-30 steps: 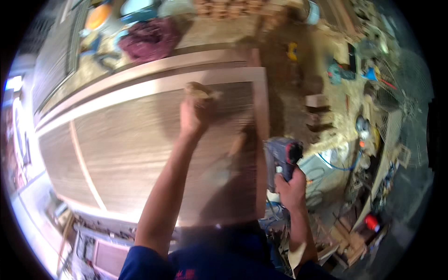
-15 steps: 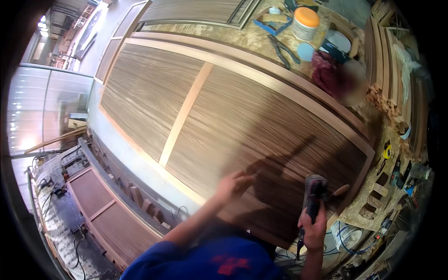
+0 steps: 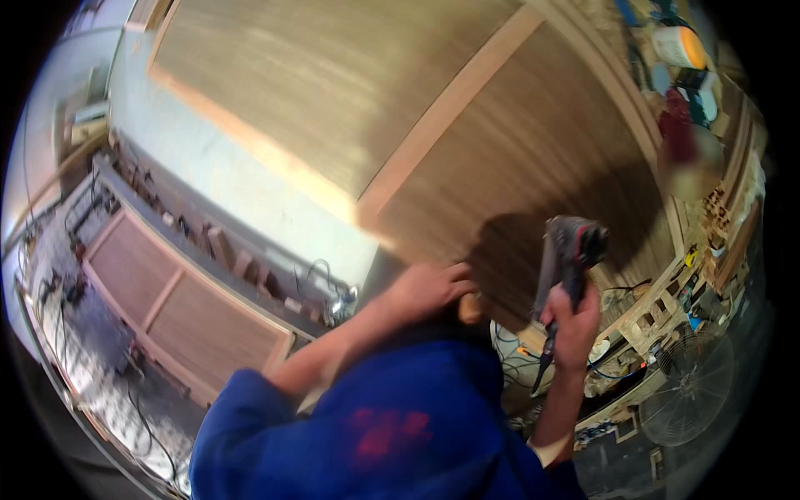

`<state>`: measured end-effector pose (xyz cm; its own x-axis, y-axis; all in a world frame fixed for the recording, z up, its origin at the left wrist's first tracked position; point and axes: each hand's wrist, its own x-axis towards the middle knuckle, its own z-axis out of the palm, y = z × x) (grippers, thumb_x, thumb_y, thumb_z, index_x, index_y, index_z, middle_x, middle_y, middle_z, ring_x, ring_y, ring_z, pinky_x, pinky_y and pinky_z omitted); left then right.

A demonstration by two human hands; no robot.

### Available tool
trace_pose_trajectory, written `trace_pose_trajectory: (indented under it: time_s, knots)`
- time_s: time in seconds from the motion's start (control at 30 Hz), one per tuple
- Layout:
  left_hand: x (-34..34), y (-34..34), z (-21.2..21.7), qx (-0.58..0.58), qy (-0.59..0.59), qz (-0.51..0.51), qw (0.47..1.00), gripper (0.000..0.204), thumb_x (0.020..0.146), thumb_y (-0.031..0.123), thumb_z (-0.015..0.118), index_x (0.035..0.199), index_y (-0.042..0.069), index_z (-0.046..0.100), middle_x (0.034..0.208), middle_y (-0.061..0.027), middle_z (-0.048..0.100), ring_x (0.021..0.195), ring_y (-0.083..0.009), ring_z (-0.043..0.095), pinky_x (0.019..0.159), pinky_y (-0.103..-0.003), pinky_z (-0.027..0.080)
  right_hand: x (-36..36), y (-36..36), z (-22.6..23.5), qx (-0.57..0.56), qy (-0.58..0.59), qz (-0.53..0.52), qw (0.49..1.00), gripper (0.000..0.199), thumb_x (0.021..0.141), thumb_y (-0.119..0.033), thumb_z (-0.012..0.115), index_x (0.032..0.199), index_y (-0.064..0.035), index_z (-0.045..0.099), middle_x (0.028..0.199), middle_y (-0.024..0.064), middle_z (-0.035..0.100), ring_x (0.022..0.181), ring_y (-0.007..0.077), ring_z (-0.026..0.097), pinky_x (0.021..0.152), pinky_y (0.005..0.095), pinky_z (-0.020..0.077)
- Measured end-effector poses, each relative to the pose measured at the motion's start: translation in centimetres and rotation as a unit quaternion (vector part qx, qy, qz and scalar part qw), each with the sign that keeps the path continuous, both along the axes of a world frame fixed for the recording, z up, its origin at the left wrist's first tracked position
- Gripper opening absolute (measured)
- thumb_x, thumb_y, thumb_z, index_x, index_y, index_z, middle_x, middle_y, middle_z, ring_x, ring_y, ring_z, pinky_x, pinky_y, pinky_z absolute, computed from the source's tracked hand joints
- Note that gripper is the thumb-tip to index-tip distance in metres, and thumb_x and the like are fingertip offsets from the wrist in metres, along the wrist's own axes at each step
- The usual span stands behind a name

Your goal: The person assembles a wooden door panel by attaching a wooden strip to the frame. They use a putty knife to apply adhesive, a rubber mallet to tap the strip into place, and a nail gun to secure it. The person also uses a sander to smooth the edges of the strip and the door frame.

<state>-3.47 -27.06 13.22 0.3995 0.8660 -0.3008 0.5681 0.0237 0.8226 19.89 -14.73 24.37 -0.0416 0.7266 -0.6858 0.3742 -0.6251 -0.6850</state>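
Workshop interior with a long, dusty side bench, its whitish top crossed by thin dark cables. Immediately right of the bench lies a stretch of smooth pale floor, brightly lit. Beyond the bench's far end rises a pale wall or partition, too blurred to tell which. Well to the bench's right is a round wire-caged fan, amid dimmer light and dark grey floor.

Large rectangular brown wooden panel: streaked grain. Straight pinkish-tan wooden crossbar. Black-and-grey handheld power tool: red accents. Blue cloth shirt: red print. White cylindrical tub: yellow-orange lid. Maroon cloth.
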Motion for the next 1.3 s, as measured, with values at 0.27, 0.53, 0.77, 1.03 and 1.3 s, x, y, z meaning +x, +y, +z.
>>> trace_pose_trajectory:
  time_s: [0.27, 0.53, 0.77, 1.03, 1.3]
  knots:
    - [-1.8, -8.5, 0.6, 0.072, -0.035, 0.018, 0.997, 0.024, 0.089, 0.012, 0.064, 0.111, 0.014, 0.072, 0.102, -0.0053, 0.064, 0.101, -0.0265, 0.068, 0.083, -0.039, 0.058, -1.5, -7.2, 0.2, 0.044, 0.072, -0.003, 0.996, 0.040, 0.098, -0.009, 0.069, 0.134, -0.0007, 0.055, 0.087, 0.0013, 0.059, 0.063, 0.0075, 0.055, 0.058, 0.0243, 0.0472]
    - [-2.2, -8.2, 1.2, 0.128, -0.013, -0.021, 0.991, 0.022, 0.089, 0.014, 0.062, 0.107, 0.012, 0.075, 0.106, -0.0066, 0.067, 0.100, -0.0254, 0.071, 0.084, -0.037, 0.058, 2.1, -12.2, 0.2, 0.058, 0.049, -0.027, 0.997, 0.037, 0.098, -0.014, 0.070, 0.131, 0.0001, 0.058, 0.084, 0.0018, 0.061, 0.064, 0.0086, 0.058, 0.059, 0.0252, 0.0497]
    - [-6.6, 1.5, 2.0, 0.097, -0.031, 0.063, 0.993, 0.036, 0.085, 0.004, 0.070, 0.119, 0.012, 0.077, 0.115, -0.0083, 0.074, 0.101, -0.0294, 0.072, 0.085, -0.039, 0.060, 0.9, -7.0, -1.0, 0.067, -0.002, -0.106, 0.992, 0.036, 0.098, -0.016, 0.071, 0.128, 0.0008, 0.062, 0.085, 0.0029, 0.064, 0.064, 0.0101, 0.062, 0.059, 0.0275, 0.0518]
    - [-11.0, 16.3, -8.3, 0.022, -0.101, 0.232, 0.967, 0.029, 0.088, -0.012, 0.072, 0.109, 0.006, 0.080, 0.097, -0.0091, 0.074, 0.090, -0.0227, 0.073, 0.080, -0.033, 0.057, -8.0, 10.7, -7.6, 0.076, -0.008, -0.206, 0.975, 0.011, 0.093, -0.009, 0.073, 0.088, -0.0007, 0.067, 0.066, 0.0021, 0.064, 0.056, 0.0083, 0.060, 0.053, 0.0271, 0.0476]
    - [-12.5, 21.3, -9.2, -0.079, -0.146, 0.227, 0.960, 0.018, 0.090, -0.008, 0.075, 0.105, 0.002, 0.076, 0.101, -0.0110, 0.074, 0.092, -0.0244, 0.072, 0.078, -0.033, 0.057, -15.6, 23.9, -12.5, 0.096, 0.052, -0.229, 0.967, 0.008, 0.093, -0.009, 0.069, 0.093, -0.0019, 0.065, 0.062, 0.0005, 0.062, 0.050, 0.0059, 0.054, 0.047, 0.0254, 0.0420]
